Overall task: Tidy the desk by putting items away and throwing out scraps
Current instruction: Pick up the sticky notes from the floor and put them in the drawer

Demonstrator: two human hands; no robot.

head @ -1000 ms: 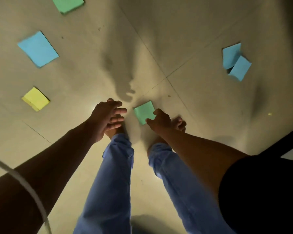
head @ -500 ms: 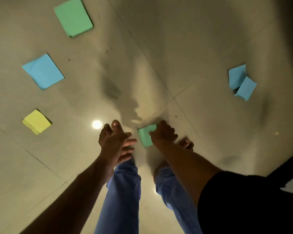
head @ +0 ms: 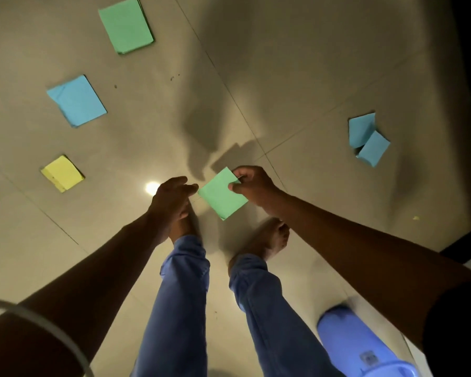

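I am looking straight down at the tiled floor (head: pixel 297 63), my legs in blue jeans (head: pixel 180 295) running up from the bottom edge and my bare feet just below the middle of the frame. My right hand (head: pixel 252 186) pinches a small green paper (head: pixel 222 194) by its upper right edge, thumb and curled fingers closed on it, so the sheet hangs tilted in the air just above my feet, near the centre of the picture. My left hand (head: pixel 170 198) is beside the paper's left corner, its fingers reaching toward that corner; it seems to hold nothing, though motion blur leaves me unsure whether the fingertips touch the sheet. More papers lie flat on the floor: a larger green paper (head: pixel 125 25) at the upper left, a blue paper (head: pixel 76 100) below it, and a yellow paper (head: pixel 62 173) lower still at the left. Well apart, at the right of the frame, two smaller blue papers (head: pixel 367 138) lie overlapping each other. A blue bin (head: pixel 351 346) stands at the lower right beside my right leg. A pale cord (head: pixel 52 331) curves across the lower left corner.
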